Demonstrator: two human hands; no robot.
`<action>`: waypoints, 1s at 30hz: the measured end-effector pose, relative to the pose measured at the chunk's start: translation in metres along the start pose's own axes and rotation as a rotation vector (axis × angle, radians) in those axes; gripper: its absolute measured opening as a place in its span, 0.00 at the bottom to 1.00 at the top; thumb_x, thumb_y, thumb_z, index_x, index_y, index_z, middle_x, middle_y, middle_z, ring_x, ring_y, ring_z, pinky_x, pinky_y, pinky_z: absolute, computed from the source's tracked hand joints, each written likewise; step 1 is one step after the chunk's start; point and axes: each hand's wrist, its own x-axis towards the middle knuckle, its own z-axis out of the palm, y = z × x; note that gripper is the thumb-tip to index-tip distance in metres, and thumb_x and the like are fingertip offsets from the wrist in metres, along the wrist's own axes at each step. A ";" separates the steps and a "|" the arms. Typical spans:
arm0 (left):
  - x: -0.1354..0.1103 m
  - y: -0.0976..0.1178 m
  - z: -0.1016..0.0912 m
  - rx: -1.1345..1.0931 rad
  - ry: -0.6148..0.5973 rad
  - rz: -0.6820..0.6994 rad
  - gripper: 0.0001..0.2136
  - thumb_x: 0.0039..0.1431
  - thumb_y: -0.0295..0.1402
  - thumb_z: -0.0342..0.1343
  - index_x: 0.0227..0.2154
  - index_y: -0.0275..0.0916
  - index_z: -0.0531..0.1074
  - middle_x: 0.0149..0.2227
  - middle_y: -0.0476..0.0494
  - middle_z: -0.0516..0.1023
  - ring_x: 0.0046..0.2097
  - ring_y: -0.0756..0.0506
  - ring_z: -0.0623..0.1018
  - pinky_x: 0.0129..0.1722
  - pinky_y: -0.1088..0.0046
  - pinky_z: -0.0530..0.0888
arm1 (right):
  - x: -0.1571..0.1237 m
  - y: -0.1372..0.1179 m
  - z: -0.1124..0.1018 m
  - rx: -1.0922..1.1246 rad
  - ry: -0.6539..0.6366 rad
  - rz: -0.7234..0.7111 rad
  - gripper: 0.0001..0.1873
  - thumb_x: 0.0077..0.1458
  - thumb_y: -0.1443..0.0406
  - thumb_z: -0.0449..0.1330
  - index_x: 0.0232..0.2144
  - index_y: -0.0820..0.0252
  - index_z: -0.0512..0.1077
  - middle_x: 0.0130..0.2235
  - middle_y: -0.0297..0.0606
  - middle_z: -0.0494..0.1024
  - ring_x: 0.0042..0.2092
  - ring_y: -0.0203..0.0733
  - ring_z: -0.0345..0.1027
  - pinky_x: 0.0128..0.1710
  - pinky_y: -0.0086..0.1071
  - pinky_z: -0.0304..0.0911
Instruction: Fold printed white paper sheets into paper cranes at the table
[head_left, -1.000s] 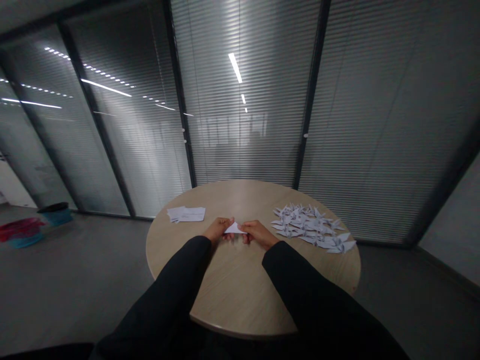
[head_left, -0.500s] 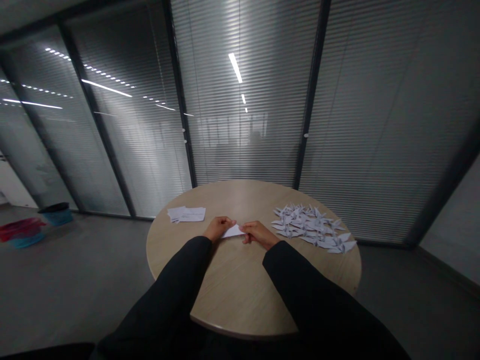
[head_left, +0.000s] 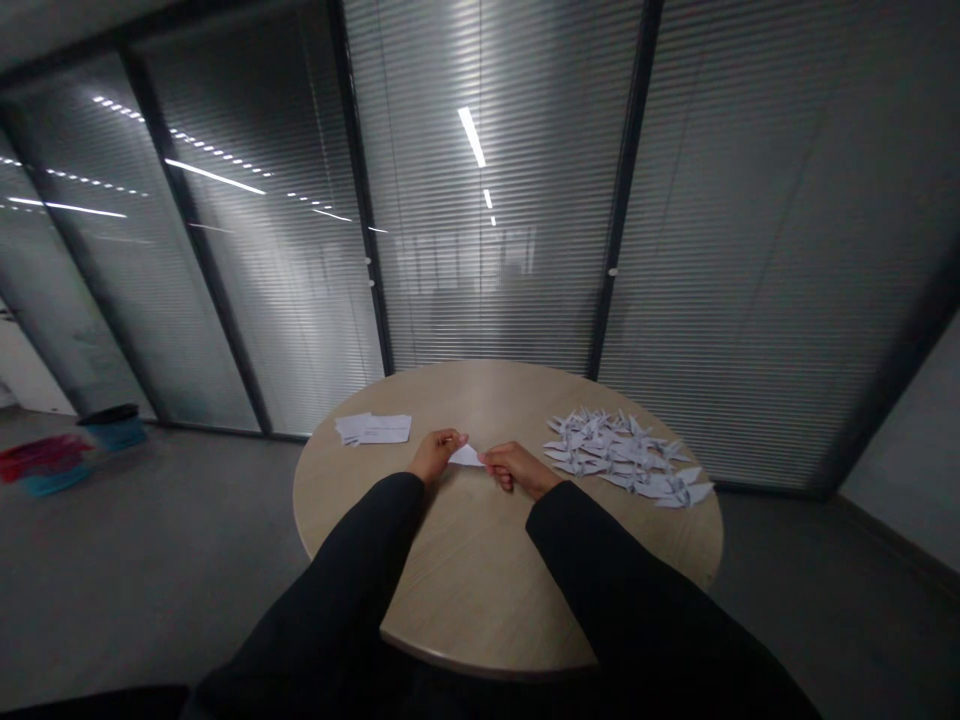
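A small white folded paper [head_left: 466, 456] is held between my two hands above the middle of the round wooden table [head_left: 480, 560]. My left hand [head_left: 436, 455] pinches its left side, thumb on top. At the paper's right corner my right hand [head_left: 519, 468] grips with thumb and curled fingers. To the right lies a pile of white folded paper cranes [head_left: 619, 455], close to my right hand but apart from it. A stack of white paper sheets [head_left: 379, 429] rests on the left, beyond my left hand.
Glass partitions with blinds [head_left: 487, 290] stand behind the table's far edge. On the floor at the far left are a blue bin with a red liner [head_left: 49, 465] and a blue bin with a black liner [head_left: 116, 427].
My left hand has shifted slightly on the paper, and less of the paper shows now. My right fingers have curled in more. The stack and the cranes lie as before.
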 end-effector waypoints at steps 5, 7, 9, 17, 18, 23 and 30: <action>-0.003 0.002 -0.004 -0.149 -0.006 -0.188 0.20 0.43 0.50 0.59 0.21 0.35 0.65 0.13 0.57 0.56 0.13 0.58 0.52 0.14 0.80 0.45 | 0.007 0.003 0.002 0.051 0.082 -0.126 0.22 0.46 0.51 0.57 0.15 0.61 0.61 0.11 0.24 0.54 0.14 0.27 0.48 0.15 0.25 0.55; -0.003 0.001 -0.006 -0.279 -0.036 -0.258 0.18 0.44 0.45 0.61 0.20 0.36 0.64 0.11 0.58 0.53 0.13 0.58 0.50 0.13 0.81 0.43 | 0.009 0.002 0.002 0.082 0.178 -0.214 0.19 0.48 0.51 0.55 0.21 0.61 0.66 0.14 0.27 0.60 0.16 0.30 0.55 0.17 0.26 0.58; -0.002 0.000 -0.009 -0.406 -0.093 -0.315 0.16 0.46 0.41 0.61 0.19 0.36 0.62 0.11 0.59 0.51 0.13 0.59 0.49 0.13 0.81 0.40 | 0.009 0.000 0.001 0.091 0.214 -0.310 0.16 0.45 0.56 0.58 0.35 0.59 0.69 0.26 0.32 0.71 0.26 0.34 0.65 0.25 0.28 0.63; -0.008 0.004 0.001 -0.353 -0.337 -0.434 0.11 0.55 0.35 0.54 0.27 0.30 0.69 0.11 0.56 0.57 0.11 0.58 0.54 0.09 0.85 0.48 | 0.009 0.000 0.001 -0.148 0.183 -0.464 0.12 0.43 0.58 0.62 0.22 0.63 0.71 0.26 0.34 0.72 0.31 0.37 0.65 0.35 0.31 0.60; -0.009 0.006 0.003 -0.323 -0.301 -0.429 0.13 0.56 0.39 0.52 0.29 0.30 0.69 0.13 0.52 0.63 0.12 0.56 0.61 0.10 0.84 0.55 | 0.010 0.001 0.001 -0.135 0.204 -0.456 0.13 0.43 0.58 0.63 0.21 0.63 0.70 0.24 0.33 0.71 0.29 0.36 0.64 0.33 0.30 0.59; -0.014 0.014 0.010 -0.464 -0.295 -0.295 0.23 0.52 0.50 0.53 0.36 0.30 0.69 0.32 0.35 0.77 0.33 0.44 0.78 0.30 0.69 0.75 | 0.015 0.007 -0.002 -0.125 0.267 -0.391 0.13 0.42 0.58 0.62 0.20 0.64 0.71 0.22 0.32 0.70 0.26 0.34 0.61 0.28 0.28 0.56; -0.013 0.005 0.010 -0.277 -0.481 -0.230 0.26 0.36 0.34 0.69 0.40 0.30 0.68 0.30 0.36 0.78 0.30 0.44 0.79 0.33 0.67 0.75 | 0.018 0.012 -0.006 -0.216 0.320 -0.404 0.13 0.41 0.58 0.61 0.18 0.64 0.70 0.20 0.31 0.68 0.25 0.33 0.59 0.27 0.28 0.54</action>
